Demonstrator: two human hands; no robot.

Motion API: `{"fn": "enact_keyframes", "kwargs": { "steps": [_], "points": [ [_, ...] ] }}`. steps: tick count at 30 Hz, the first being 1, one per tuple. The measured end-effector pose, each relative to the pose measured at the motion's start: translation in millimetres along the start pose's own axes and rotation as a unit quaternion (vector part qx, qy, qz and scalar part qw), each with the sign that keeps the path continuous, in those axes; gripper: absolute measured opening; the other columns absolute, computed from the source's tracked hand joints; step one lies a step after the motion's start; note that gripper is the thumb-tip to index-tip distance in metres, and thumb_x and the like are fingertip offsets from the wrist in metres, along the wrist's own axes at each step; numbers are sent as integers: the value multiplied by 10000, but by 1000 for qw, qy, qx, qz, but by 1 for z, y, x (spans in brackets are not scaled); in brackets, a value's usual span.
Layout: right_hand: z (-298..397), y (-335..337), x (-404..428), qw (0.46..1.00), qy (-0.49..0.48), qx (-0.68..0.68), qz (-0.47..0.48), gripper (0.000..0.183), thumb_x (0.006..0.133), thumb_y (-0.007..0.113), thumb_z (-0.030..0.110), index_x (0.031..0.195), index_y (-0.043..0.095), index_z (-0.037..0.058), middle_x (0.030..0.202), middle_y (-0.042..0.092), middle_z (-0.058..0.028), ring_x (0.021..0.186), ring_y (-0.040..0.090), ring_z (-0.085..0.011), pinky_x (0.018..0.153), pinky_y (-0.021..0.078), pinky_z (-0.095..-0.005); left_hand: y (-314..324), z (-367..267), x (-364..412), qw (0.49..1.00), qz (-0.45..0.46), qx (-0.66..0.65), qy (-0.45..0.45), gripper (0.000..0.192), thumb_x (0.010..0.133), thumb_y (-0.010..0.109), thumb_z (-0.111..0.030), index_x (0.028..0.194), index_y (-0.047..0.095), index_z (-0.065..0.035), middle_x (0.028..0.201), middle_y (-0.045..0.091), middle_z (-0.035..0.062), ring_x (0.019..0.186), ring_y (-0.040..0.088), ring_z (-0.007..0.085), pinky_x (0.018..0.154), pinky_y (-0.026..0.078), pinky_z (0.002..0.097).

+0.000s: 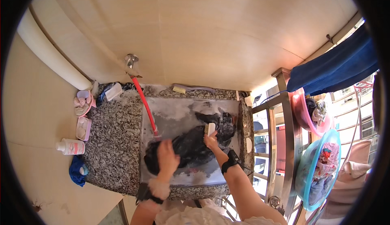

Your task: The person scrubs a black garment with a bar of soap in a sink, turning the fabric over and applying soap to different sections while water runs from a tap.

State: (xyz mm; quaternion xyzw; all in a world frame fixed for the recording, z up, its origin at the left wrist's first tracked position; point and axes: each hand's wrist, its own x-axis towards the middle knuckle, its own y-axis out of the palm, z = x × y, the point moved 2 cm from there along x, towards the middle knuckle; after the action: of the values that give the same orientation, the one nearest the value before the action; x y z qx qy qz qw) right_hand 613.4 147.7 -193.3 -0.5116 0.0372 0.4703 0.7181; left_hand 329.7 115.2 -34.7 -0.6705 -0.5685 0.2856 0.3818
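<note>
A wet black garment (192, 144) lies spread across the shallow basin (170, 109), with soapy suds around it. My right hand (210, 140) is closed around a white scrub brush (211, 128), held over the garment's right part. My left hand (167, 159) is over the garment's left end, partly blurred; whether it grips the cloth cannot be told. A red hose (145, 103) runs from the wall tap (131, 60) down into the basin, its lower end close to my left hand.
A second brush (193, 88) lies on the back ledge. Soap boxes (83, 128) and a white bottle (71, 146) line the left edge of the granite counter (112, 145). Right of the metal railing (288, 152) are a pink basin (300, 112) and a blue basin (307, 170) holding clothes.
</note>
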Motion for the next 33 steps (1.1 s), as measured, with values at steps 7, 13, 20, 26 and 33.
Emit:
{"fn": "enact_keyframes", "kwargs": {
  "steps": [7, 13, 20, 26, 33],
  "points": [
    [31, 26, -98, 897, -411, -124, -104, 918, 737, 757, 121, 1511, 290, -45, 1201, 535, -272, 1099, 589, -457, 911, 505, -508, 105, 5, 13, 940, 304, 4, -153, 830, 730, 838, -207, 1430, 421, -50, 1099, 697, 278, 1027, 690, 440, 859, 565, 512],
    [44, -34, -41, 866, -299, -346, -203, 514, 772, 740, 231, 1195, 530, 28, 1100, 572, -143, 1019, 602, -313, 817, 494, -447, 20, 33, -14, 956, 203, -159, -142, 624, 736, 788, -193, 1294, 521, -112, 1002, 725, 243, 1007, 679, 471, 846, 541, 522],
    [46, 47, -107, 915, -359, -138, -120, 842, 733, 816, 377, 1358, 461, -63, 1136, 589, -206, 1059, 623, -381, 887, 528, -488, 22, 41, -37, 907, 225, -263, -241, 596, 711, 826, -158, 1185, 500, -2, 1167, 643, 298, 1162, 620, 456, 939, 500, 458],
    [72, 25, -76, 887, -358, -271, -109, 936, 745, 838, 384, 1459, 393, -27, 1200, 567, -233, 1059, 618, -389, 888, 539, -456, 7, 73, -46, 898, 134, -337, -248, 531, 689, 844, -116, 1107, 531, -21, 1004, 643, 186, 938, 637, 301, 856, 500, 400],
    [82, 36, -98, 922, -296, -218, -119, 765, 812, 778, 401, 1306, 470, -96, 1266, 581, -276, 1110, 615, -407, 918, 504, -470, 11, 68, -59, 919, 147, -264, -255, 591, 692, 803, -74, 1199, 503, -25, 1102, 655, 205, 1084, 650, 382, 927, 499, 417]
  ]
}}
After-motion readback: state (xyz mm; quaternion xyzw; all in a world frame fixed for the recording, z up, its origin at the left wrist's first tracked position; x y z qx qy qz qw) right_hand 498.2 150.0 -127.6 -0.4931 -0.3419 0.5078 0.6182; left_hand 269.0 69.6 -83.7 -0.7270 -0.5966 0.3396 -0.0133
